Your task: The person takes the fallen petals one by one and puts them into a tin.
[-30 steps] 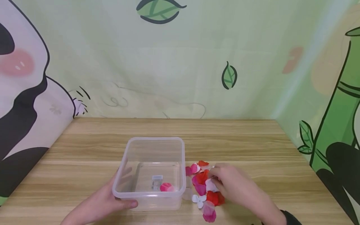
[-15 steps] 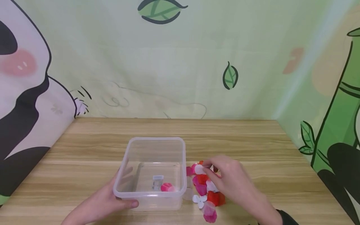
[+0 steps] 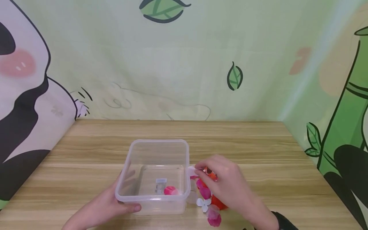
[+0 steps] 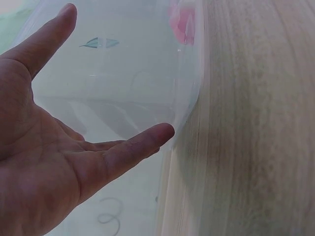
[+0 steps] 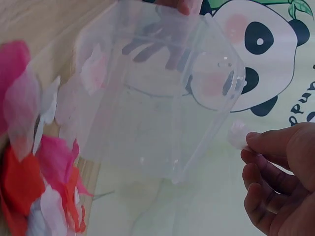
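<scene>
A pale petal [image 3: 192, 171] is pinched between the thumb and fingers of the right hand [image 3: 230, 183], just beside the right rim of a clear container [image 3: 158, 198]. The container stands well short of the far edge of the tabletop [image 3: 233, 140], with a pink petal [image 3: 171, 190] inside. The left hand [image 3: 106, 204] spreads straight fingers against its left side. Loose petals [image 3: 205, 193] and a white flower [image 3: 203, 203] lie to its right. Printed cloth [image 3: 184, 64] hangs behind the far edge.
</scene>
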`<state>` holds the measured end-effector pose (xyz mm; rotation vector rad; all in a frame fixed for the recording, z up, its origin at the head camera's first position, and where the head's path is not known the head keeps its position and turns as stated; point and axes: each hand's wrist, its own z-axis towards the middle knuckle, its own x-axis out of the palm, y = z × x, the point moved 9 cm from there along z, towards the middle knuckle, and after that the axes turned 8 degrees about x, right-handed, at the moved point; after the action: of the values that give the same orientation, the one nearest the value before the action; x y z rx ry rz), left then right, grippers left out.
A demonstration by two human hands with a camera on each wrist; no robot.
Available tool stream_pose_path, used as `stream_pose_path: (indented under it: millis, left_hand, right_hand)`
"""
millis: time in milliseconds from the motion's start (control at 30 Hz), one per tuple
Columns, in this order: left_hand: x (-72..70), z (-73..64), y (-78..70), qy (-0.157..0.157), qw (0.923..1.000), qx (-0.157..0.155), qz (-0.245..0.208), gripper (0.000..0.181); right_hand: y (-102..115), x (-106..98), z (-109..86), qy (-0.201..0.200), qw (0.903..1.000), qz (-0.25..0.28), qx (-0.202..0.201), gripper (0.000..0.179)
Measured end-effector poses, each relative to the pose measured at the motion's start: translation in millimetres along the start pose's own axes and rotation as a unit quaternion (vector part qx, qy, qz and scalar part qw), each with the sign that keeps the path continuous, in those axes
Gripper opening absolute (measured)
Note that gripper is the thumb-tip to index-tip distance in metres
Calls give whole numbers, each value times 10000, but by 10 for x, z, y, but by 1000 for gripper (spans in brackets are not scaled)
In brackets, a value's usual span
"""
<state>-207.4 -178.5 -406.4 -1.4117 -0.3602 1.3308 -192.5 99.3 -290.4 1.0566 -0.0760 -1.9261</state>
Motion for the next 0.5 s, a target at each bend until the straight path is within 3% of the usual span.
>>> stream_pose_path:
  millis: [200, 367, 500]
  left_hand:
    - [4, -2, -1, 21, 10000, -62, -72, 123]
    - [1, -3, -7, 32, 9998, -128, -132, 124]
    - [2, 0, -7, 50, 9998, -150, -141, 124]
  right_hand:
    - [92, 58, -14, -1, 9989, 440, -133, 23]
    - [174, 97, -5, -116, 9977, 495, -459, 20]
    - [216, 122, 8, -113, 9975, 505, -481, 18]
